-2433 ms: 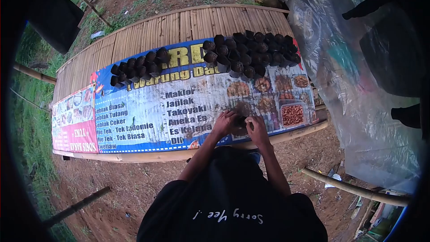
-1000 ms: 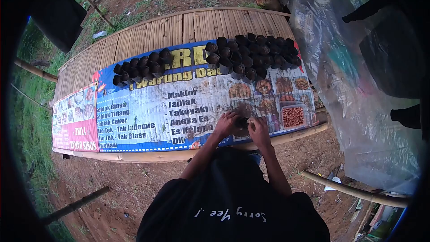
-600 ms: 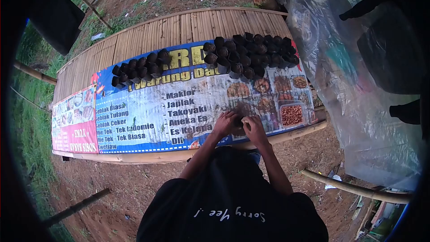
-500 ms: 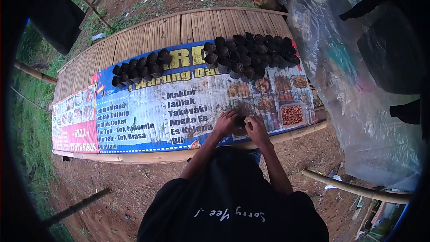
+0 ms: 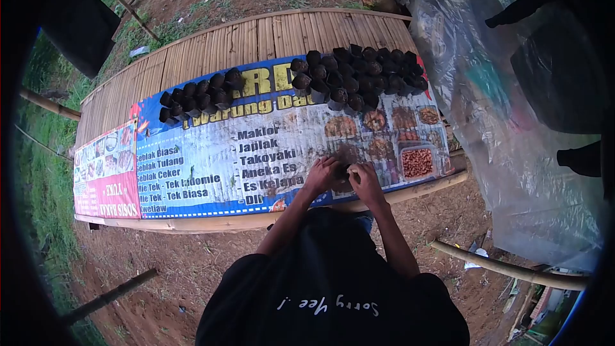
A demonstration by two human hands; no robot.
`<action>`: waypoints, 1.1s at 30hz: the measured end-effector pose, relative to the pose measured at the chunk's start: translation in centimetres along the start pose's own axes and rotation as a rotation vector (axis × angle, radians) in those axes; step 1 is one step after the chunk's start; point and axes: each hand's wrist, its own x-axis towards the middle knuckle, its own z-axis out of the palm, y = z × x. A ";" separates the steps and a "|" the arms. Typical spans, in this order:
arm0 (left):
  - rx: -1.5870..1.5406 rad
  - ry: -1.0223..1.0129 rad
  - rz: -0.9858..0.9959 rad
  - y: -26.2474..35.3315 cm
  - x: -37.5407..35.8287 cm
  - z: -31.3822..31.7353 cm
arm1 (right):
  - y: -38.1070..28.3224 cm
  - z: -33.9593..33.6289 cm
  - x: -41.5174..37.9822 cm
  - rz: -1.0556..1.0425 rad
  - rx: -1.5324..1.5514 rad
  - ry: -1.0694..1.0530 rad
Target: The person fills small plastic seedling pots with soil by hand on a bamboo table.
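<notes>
Near the banner's front edge, my left hand [image 5: 323,174] curls its fingers around the side of a small dark object that looks like a black planting bag [image 5: 344,175]. On its other side is my right hand [image 5: 363,178], fingers bent and pressed together at the bag's top; what they pinch is too small to make out. A patch of dark soil [image 5: 348,154] lies on the banner just beyond both hands. Farther back stand a large cluster of black planting bags [image 5: 349,83] and a smaller group of filled bags [image 5: 202,97] to the left.
A printed banner [image 5: 211,147] covers most of the bamboo-slat table [image 5: 218,45]. Clear plastic sheeting [image 5: 474,109] hangs along the right. Bamboo poles [image 5: 506,271] jut in at the sides, over bare earth [image 5: 173,263].
Both hands stay at the same spot around the dark bag. My right fingers have shifted very slightly; the planting bags at the back have not moved.
</notes>
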 end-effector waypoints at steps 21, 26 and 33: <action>-0.014 -0.036 -0.020 0.1 -0.2 -0.2 | 0.1 -1.9 0.8 0.012 -0.014 0.010; -0.003 -0.032 -0.006 0.3 -0.2 -0.9 | 3.2 -4.2 3.0 0.354 0.197 0.270; -0.074 -0.015 -0.034 0.5 -0.4 -2.0 | 17.2 -0.1 7.0 0.756 0.301 0.254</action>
